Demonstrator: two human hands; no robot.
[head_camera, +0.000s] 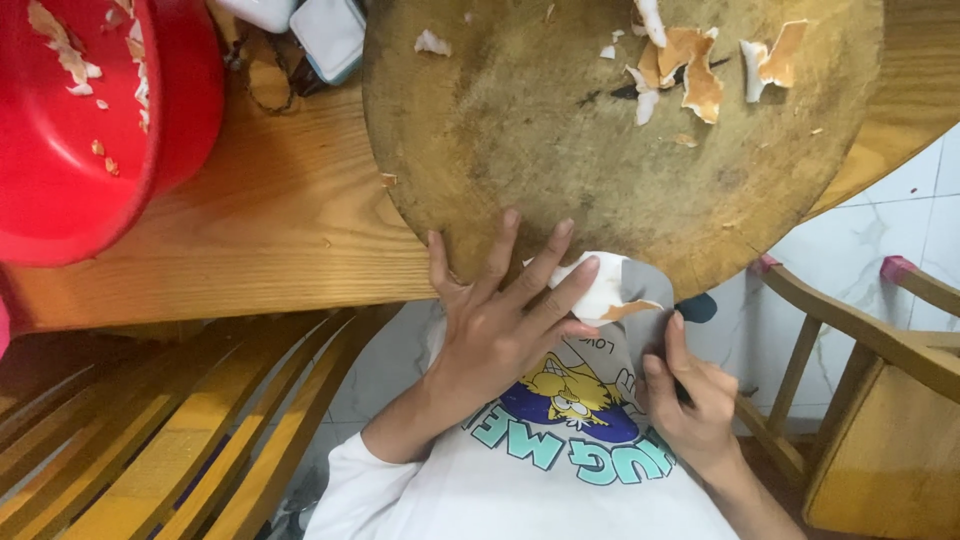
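The left hand (500, 320) lies fingers spread over the near edge of the round wooden chopping board (520, 130), its fingertips pressing a white piece of food (598, 290) — pale flesh with a thin orange-brown skin showing at its lower edge. The grip is loose and flat rather than closed: the fingers rest on top of the piece and pin it at the board's rim, just above the person's lap.

The right hand (690, 395) is curled shut round the dark handle of a knife (648, 290), whose broad grey blade stands just beside the white piece, touching or nearly touching it; the exact contact cannot be made out.

The board is worn, stained and scored, with a scatter of peelings (690, 65) — white inside, orange-brown outside — at its far side. It sits on a light wooden tabletop (290, 210). At the left a red plastic basin (90, 120) holds more scraps. Wooden chairs (870, 350) stand at either side, over a pale marbled tile floor (870, 235).
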